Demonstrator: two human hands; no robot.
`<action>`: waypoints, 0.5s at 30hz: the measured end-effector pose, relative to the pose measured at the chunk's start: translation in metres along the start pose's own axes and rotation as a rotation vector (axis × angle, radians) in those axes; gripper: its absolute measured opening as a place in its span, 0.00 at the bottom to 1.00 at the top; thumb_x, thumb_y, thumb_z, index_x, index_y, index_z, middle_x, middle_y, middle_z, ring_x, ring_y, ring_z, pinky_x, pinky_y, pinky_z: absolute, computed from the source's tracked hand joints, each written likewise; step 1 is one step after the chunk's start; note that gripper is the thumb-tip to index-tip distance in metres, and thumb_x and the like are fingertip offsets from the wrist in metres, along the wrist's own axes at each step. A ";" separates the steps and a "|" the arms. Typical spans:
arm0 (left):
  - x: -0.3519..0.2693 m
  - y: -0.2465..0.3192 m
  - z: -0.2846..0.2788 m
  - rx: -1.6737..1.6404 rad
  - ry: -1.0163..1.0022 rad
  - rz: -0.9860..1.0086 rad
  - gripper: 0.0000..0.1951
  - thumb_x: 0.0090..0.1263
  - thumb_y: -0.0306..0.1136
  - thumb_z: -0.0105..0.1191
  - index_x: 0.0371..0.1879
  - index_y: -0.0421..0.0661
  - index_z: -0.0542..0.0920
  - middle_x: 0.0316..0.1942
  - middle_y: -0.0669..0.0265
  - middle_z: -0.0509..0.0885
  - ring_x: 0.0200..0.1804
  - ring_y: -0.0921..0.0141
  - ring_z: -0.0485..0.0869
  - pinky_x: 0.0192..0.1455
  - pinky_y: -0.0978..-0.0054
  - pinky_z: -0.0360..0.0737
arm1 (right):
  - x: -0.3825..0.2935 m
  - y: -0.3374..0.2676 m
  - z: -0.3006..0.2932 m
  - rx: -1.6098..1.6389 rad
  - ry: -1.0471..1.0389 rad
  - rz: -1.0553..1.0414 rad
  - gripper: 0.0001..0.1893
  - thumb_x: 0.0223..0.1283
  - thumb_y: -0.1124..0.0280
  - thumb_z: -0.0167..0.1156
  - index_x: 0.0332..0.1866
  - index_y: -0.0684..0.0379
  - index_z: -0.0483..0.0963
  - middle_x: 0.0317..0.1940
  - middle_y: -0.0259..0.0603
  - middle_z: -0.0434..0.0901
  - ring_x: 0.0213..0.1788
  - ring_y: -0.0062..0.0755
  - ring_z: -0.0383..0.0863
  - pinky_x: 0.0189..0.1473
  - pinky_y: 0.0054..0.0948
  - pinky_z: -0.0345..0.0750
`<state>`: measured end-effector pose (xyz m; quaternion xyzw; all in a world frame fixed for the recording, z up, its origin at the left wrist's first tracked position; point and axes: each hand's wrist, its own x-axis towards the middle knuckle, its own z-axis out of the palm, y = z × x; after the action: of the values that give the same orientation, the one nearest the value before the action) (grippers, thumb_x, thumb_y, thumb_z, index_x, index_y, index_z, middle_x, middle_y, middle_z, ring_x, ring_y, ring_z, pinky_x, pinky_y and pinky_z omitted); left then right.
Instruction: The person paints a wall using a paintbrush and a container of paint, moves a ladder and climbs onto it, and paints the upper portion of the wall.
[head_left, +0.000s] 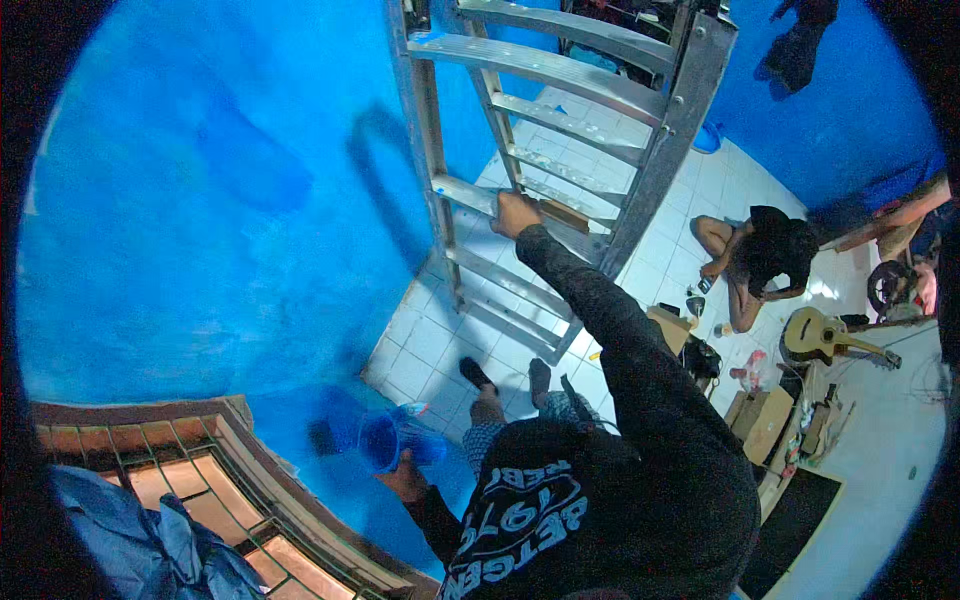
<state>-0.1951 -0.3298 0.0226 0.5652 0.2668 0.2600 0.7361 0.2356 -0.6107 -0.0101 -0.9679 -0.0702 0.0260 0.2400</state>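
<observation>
My left hand (403, 478), low at the left of my body, grips a blue plastic tub (424, 447) whose round opening faces left, near the blue wall. My right hand (516, 214) reaches up and forward, its fingers closed around a rung of an aluminium stepladder (536, 67). Pale and blue specks mark the ladder's upper steps. The ladder stands in front of me on white floor tiles. The blue wall (187, 262) at the left has a darker, uneven patch. The fingers of my left hand are partly hidden behind the tub.
Another person (772, 255) sits on the floor at right, holding a phone. Near them lie an acoustic guitar (811, 336), a cardboard box (765, 427) and small clutter. A barred window (180, 480) with dark blue cloth (142, 540) is at lower left.
</observation>
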 end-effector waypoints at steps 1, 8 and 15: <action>0.004 0.003 0.006 -0.002 -0.022 -0.002 0.40 0.47 0.33 0.78 0.63 0.38 0.74 0.54 0.60 0.82 0.54 0.63 0.81 0.60 0.62 0.78 | 0.008 0.023 0.014 0.068 0.072 -0.034 0.25 0.43 0.58 0.74 0.46 0.62 0.77 0.48 0.57 0.82 0.53 0.57 0.82 0.54 0.50 0.80; 0.040 -0.009 -0.040 0.042 -0.096 -0.116 0.38 0.48 0.29 0.76 0.62 0.37 0.74 0.54 0.60 0.82 0.53 0.63 0.81 0.61 0.62 0.77 | 0.010 0.023 -0.002 -0.055 -0.084 0.084 0.26 0.44 0.57 0.75 0.47 0.60 0.78 0.48 0.55 0.82 0.50 0.54 0.84 0.52 0.49 0.81; 0.063 0.027 0.005 -0.052 -0.144 0.113 0.45 0.47 0.36 0.78 0.67 0.36 0.71 0.62 0.57 0.79 0.63 0.63 0.79 0.69 0.64 0.72 | -0.010 0.013 -0.009 -0.177 0.079 -0.032 0.23 0.38 0.58 0.71 0.38 0.65 0.83 0.37 0.59 0.86 0.41 0.57 0.88 0.46 0.47 0.84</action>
<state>-0.1483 -0.2843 0.0439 0.5772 0.1742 0.2665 0.7520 0.2277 -0.6280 -0.0083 -0.9843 -0.0783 -0.0224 0.1567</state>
